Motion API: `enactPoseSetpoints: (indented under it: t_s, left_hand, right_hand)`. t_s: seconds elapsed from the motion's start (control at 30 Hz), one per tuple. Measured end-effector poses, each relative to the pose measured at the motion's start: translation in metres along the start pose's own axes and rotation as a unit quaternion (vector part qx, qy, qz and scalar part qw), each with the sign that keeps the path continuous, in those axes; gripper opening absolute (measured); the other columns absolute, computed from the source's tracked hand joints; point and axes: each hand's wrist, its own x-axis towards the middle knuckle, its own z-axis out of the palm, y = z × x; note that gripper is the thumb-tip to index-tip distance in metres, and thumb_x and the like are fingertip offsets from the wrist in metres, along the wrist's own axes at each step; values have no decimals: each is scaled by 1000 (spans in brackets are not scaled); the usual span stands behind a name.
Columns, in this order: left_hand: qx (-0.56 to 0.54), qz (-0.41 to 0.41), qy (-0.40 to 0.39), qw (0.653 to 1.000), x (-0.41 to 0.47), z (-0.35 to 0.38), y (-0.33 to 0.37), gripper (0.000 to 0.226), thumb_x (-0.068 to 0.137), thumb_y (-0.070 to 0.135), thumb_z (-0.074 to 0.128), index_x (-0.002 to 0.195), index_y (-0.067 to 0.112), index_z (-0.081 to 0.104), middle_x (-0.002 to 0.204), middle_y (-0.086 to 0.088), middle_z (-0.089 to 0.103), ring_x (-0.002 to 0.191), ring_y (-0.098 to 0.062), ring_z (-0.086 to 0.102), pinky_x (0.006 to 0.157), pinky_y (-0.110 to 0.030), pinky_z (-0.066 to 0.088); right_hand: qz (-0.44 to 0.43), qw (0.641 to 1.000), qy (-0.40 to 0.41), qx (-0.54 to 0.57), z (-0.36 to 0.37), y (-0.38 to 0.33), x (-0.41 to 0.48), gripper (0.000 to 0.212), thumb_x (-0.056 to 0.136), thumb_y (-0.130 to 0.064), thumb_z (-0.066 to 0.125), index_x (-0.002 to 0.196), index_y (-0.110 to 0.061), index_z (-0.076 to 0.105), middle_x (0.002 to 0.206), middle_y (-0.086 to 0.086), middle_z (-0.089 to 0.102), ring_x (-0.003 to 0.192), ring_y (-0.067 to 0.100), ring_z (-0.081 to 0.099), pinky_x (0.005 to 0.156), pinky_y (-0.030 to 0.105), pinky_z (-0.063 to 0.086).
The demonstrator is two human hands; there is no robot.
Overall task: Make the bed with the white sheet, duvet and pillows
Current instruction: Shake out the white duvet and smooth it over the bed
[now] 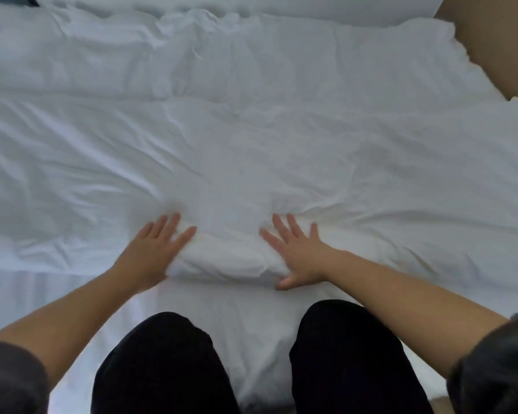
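Knees: the person's two knees, in black trousers (162, 363), rest on the bed at the near edge of the view, a strip of white between them.
Sleeves: a dark sleeve (9, 377) ends above each bare forearm, at the lower left and lower right corners.
Sheet: the white sheet (251, 318) lies smooth under and ahead of the knees, bare up to the duvet's near edge.
Left hand: the left hand (153, 249) lies palm down on the duvet's near edge, fingers straight and slightly spread, gripping nothing; it is somewhat blurred.
Right hand: the right hand (299, 255) lies flat beside it, well apart, fingers straight and fanned on the duvet, thumb down at the edge where the duvet meets the sheet.
Duvet: the white duvet (251, 159) spreads across the full width of the bed beyond the hands, creased, with wrinkles radiating from both palms; its near edge bulges in a soft roll between the hands.
Pillows: two white pillows (72, 49) lie side by side across the far end, touching the duvet's far edge, rumpled where they meet.
Far corner: a tan surface (491, 40) shows past the right pillow at the upper right.
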Motion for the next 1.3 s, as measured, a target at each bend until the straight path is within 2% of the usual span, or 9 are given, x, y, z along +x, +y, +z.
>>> enactPoseSetpoints:
  t_s: [0.13,0.27,0.33,0.43,0.53,0.63,0.83,1.1,1.3]
  left_hand:
    - [-58,-91,8,994,-27,18,-21,73,42,-17,84,112,-12,63,106,-33,65,84,-43,70,57,-48,59]
    - [-83,-17,72,994,-48,29,-22,57,51,-1,89,105,-1,70,103,-17,72,83,-27,73,49,-36,59]
    - [-138,18,54,989,-57,28,-21,60,72,-2,75,129,3,58,133,-13,58,114,-24,64,80,-37,59]
    - [-157,24,-70,985,-58,25,-32,66,98,26,38,155,22,6,159,8,-3,149,-10,1,122,-35,7]
    - [-204,-43,-76,975,-47,30,-45,72,89,64,11,153,36,-5,157,12,-21,146,-7,-17,119,-45,-10]
    - [-225,-192,-38,955,-33,47,-41,85,76,73,-10,152,36,-9,158,6,-24,147,-16,-20,115,-55,-10]
    - [-214,-337,-28,916,3,52,-51,77,90,71,11,153,33,-11,161,-3,-17,147,-32,-14,112,-65,-2]
    - [-262,-272,16,926,68,8,-35,78,99,57,20,153,10,-11,160,-11,-18,149,-28,-12,119,-53,3]
    - [-232,-256,10,938,165,-26,-5,87,96,63,20,152,2,-7,160,-19,-13,148,-33,-9,117,-57,5]
  right_hand:
    - [4,996,57,-74,4,-75,43,86,93,-15,56,155,-25,-4,162,16,-2,147,44,6,111,65,19]
    - [-78,985,55,-141,-17,-78,45,43,94,-3,43,137,-10,42,129,14,51,115,33,53,84,37,38]
    - [-106,988,-13,-110,-27,-70,37,44,96,-11,44,141,-13,40,137,13,47,123,31,48,96,37,37]
    - [-64,995,-72,2,-41,-72,38,62,98,-50,41,153,-29,22,163,5,10,148,31,13,115,57,19]
    - [-13,996,14,84,-41,-79,65,71,94,-68,28,155,-40,4,163,-4,-16,149,29,-17,114,66,-5]
    - [31,994,101,-2,-2,-86,79,66,94,-64,4,152,-38,-14,157,-3,-30,147,31,-23,112,66,-12]
    - [81,983,163,-34,0,-70,106,85,73,-63,-16,154,-40,-6,162,-5,-18,148,31,-18,107,69,-14]
    - [171,967,190,-25,-44,-7,121,59,101,-55,19,155,-39,0,163,-4,-13,150,28,-14,109,72,-6]
    - [241,954,179,24,-64,93,125,62,98,-62,15,153,-42,-6,163,-5,-15,149,28,-16,107,74,-8]
